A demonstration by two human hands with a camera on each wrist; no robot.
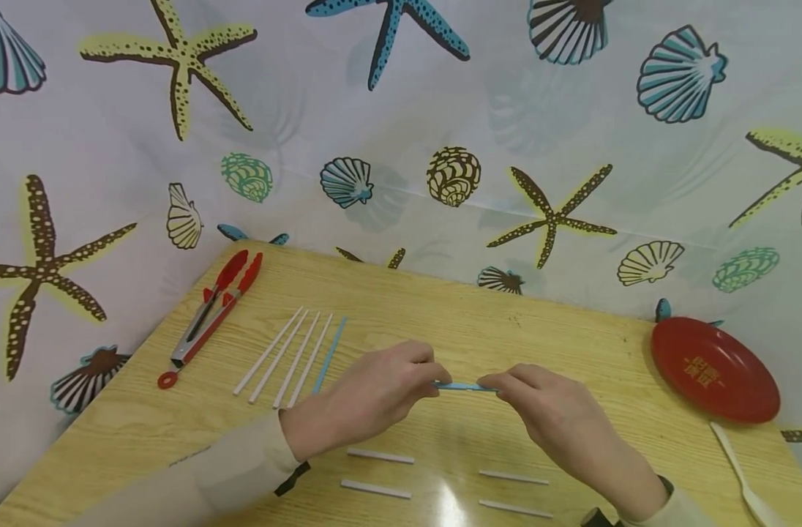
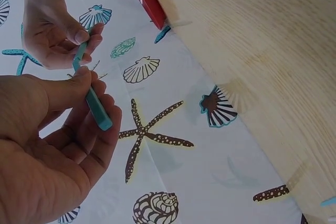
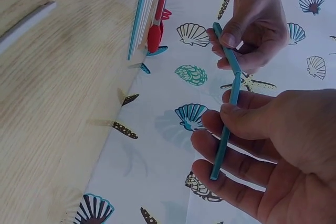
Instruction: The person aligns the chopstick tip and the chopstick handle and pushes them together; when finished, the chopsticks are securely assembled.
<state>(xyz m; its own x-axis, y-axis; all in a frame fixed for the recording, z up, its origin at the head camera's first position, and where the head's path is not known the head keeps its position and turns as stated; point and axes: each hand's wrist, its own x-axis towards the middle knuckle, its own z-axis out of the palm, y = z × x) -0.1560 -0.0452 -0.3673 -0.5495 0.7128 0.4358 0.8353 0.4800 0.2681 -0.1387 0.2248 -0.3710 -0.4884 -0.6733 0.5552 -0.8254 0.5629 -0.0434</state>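
Note:
A thin blue stick [image 1: 467, 386] is held level above the table between my two hands. My left hand [image 1: 389, 384] pinches its left end between thumb and fingers. The right hand [image 1: 562, 413] pinches the other end the same way. In the left wrist view the blue stick [image 2: 96, 106] has a kink near its middle, between the two hands. From the right wrist, the stick [image 3: 223, 140] shows a crack at that bend, both halves still meeting there. The thumbs lie on top, the fingers underneath.
Several long white sticks [image 1: 282, 364] and another blue stick [image 1: 330, 355] lie side by side at left, near red tongs [image 1: 210, 315]. Short white pieces [image 1: 380, 457] lie in front of my hands. A red plate [image 1: 710, 373] and a white plastic utensil [image 1: 743, 476] are at right.

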